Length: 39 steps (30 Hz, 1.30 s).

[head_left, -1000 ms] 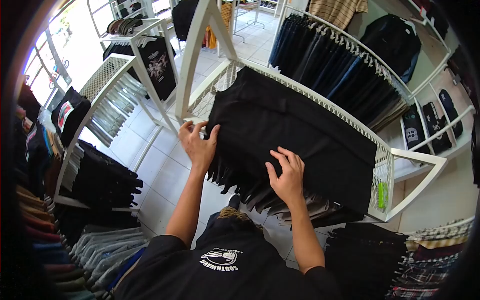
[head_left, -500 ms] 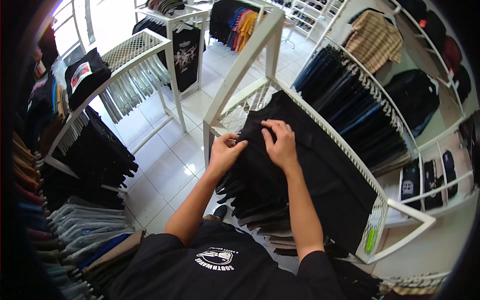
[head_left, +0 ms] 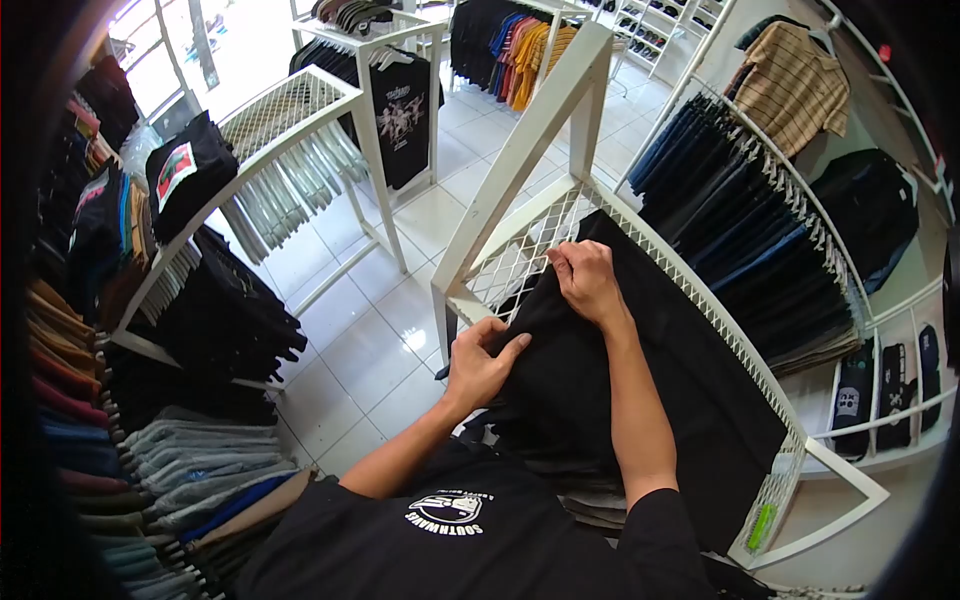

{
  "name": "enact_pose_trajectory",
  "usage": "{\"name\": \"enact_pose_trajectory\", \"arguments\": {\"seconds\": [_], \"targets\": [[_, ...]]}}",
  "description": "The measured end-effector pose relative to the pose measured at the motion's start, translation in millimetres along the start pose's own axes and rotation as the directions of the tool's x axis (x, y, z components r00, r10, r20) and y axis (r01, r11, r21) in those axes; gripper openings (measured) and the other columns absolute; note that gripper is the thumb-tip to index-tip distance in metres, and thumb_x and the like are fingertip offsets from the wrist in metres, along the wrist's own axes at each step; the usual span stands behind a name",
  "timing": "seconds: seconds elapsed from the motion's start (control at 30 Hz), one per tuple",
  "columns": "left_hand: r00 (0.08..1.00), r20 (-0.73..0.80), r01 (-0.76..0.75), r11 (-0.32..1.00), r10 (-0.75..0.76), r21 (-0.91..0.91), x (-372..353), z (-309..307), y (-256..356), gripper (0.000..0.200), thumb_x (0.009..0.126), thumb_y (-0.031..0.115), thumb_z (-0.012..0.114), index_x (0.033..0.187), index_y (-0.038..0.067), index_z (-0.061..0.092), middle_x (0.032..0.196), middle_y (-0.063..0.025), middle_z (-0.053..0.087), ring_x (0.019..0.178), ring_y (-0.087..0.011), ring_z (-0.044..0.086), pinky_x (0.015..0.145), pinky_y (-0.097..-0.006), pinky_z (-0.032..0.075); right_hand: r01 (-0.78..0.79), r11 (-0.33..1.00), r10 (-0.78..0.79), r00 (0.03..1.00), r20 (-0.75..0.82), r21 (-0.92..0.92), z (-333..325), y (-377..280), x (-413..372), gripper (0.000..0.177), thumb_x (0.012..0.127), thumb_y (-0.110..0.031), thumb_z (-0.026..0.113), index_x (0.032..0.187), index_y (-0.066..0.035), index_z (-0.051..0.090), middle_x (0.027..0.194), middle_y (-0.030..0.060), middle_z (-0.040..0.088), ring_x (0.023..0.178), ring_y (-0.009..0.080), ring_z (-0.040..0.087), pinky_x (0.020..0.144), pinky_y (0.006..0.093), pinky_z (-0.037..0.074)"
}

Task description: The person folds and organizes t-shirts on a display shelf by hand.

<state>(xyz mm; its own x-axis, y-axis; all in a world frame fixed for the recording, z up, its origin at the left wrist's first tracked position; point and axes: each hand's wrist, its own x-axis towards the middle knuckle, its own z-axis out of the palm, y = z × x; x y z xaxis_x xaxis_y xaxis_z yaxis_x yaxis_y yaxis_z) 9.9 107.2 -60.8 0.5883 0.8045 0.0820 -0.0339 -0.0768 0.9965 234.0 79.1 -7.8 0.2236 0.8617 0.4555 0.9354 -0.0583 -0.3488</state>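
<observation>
A long black cloth garment (head_left: 680, 360) lies spread along the mesh top of a white metal rack (head_left: 470, 275); its exact kind I cannot make out. My right hand (head_left: 592, 285) is closed, pinching the garment's far edge near the rack's upright frame. At the near corner of the cloth, my left hand (head_left: 483, 370) rests with its thumb and fingers apart, the thumb lying on the fabric. Below the rack top, dark clothes (head_left: 550, 450) hang partly hidden by the garment and my arms.
A second white rack (head_left: 290, 105) with clear hangers (head_left: 290, 185) stands to the left across the tiled floor (head_left: 340, 330). Jeans (head_left: 740, 230) hang on the right wall rail. Folded caps or pouches (head_left: 855, 400) sit on a shelf. Grey clothes (head_left: 200, 465) hang at lower left.
My right hand has gone from loosely spread fingers to pinching the garment's edge. The far edge of the cloth has shifted on the mesh. The whole view has shifted slightly.
</observation>
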Motion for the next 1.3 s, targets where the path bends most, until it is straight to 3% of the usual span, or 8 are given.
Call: {"name": "enact_pose_trajectory", "arguments": {"seconds": [0.07,0.17,0.33,0.67,0.73,1.07,1.13,1.3], "targets": [[0.999,0.024,0.029,0.999,-0.028,-0.040,2.2,-1.3,5.5,0.025,0.089,0.016,0.080,0.092,-0.003,0.066,0.081,-0.0073,0.073,0.077,-0.0088,0.064,0.070,-0.0272,0.051,-0.017,0.999,0.015,0.999,0.052,0.029,-8.6,2.1,1.3,0.035,0.102,-0.032,0.061,0.078,-0.007,0.065,0.067,0.0133,0.059,0.074,0.0330,0.062,0.082,0.0437,0.043],[0.999,0.023,0.038,0.999,-0.037,-0.039,2.4,-0.2,1.2,0.023,0.090,0.015,0.079,0.091,-0.003,0.064,0.080,-0.0069,0.072,0.076,-0.0083,0.064,0.068,-0.0271,0.051,-0.035,0.992,0.020,0.993,0.114,0.123,-18.4,-1.9,0.3,0.040,0.104,-0.035,0.055,0.079,-0.005,0.066,0.068,0.0156,0.064,0.075,0.0354,0.065,0.085,0.0455,0.043],[0.998,-0.016,0.056,0.996,-0.057,-0.070,1.9,3.5,11.2,0.018,0.093,0.010,0.076,0.093,-0.003,0.063,0.082,-0.0059,0.071,0.076,-0.0080,0.063,0.067,-0.0250,0.050,-0.105,0.974,0.040,0.953,0.301,0.201,-18.4,11.0,1.8,0.027,0.086,-0.010,0.052,0.097,-0.010,0.077,0.085,0.0127,0.074,0.087,0.0308,0.071,0.106,0.0427,0.041],[1.000,0.017,0.020,0.987,-0.017,-0.160,-0.3,3.7,0.1,0.012,0.098,0.004,0.069,0.097,0.000,0.058,0.089,-0.0083,0.073,0.080,-0.0103,0.067,0.070,-0.0247,0.054,-0.215,0.965,0.140,0.909,0.393,0.152,-41.8,11.4,-5.0,0.029,0.089,-0.012,0.058,0.108,-0.014,0.079,0.100,0.0101,0.078,0.097,0.0270,0.073,0.110,0.0414,0.040],[1.000,-0.012,0.022,0.971,-0.026,-0.239,-1.5,6.6,2.2,0.011,0.096,0.002,0.070,0.098,-0.001,0.059,0.089,-0.0059,0.071,0.080,-0.0081,0.063,0.070,-0.0251,0.052,-0.347,0.895,0.190,0.865,0.465,0.279,-45.7,9.2,-6.0,0.024,0.092,-0.015,0.064,0.111,-0.013,0.078,0.104,0.0106,0.078,0.103,0.0266,0.073,0.105,0.0409,0.046],[0.999,-0.031,0.034,0.994,-0.037,-0.099,1.0,3.0,0.4,0.014,0.094,0.005,0.073,0.096,-0.002,0.061,0.087,-0.0067,0.072,0.079,-0.0078,0.063,0.070,-0.0246,0.051,-0.358,0.906,0.217,0.852,0.477,0.227,-47.0,1.2,-0.1,0.028,0.096,-0.015,0.058,0.119,-0.009,0.074,0.111,0.0151,0.076,0.106,0.0323,0.072,0.098,0.0386,0.052],[0.998,-0.001,0.063,0.994,-0.063,-0.094,2.7,0.6,1.1,0.015,0.093,0.006,0.075,0.095,-0.003,0.062,0.087,-0.0080,0.073,0.080,-0.0084,0.065,0.070,-0.0245,0.051,-0.322,0.900,0.156,0.867,0.474,0.293,-49.7,1.5,0.2,0.033,0.095,-0.009,0.052,0.120,-0.008,0.074,0.080,0.0096,0.070,0.074,0.0163,0.063,0.075,0.0331,0.052],[0.998,0.002,0.069,0.995,-0.069,-0.072,1.9,0.3,2.5,0.015,0.094,0.005,0.074,0.096,-0.003,0.062,0.089,-0.0091,0.074,0.081,-0.0093,0.066,0.071,-0.0248,0.052,-0.334,0.870,0.128,0.863,0.488,0.363,-48.2,2.7,-2.6,0.043,0.087,0.001,0.053,0.125,-0.007,0.072,0.075,0.0034,0.061,0.069,0.0119,0.054,0.069,0.0311,0.048]]}}
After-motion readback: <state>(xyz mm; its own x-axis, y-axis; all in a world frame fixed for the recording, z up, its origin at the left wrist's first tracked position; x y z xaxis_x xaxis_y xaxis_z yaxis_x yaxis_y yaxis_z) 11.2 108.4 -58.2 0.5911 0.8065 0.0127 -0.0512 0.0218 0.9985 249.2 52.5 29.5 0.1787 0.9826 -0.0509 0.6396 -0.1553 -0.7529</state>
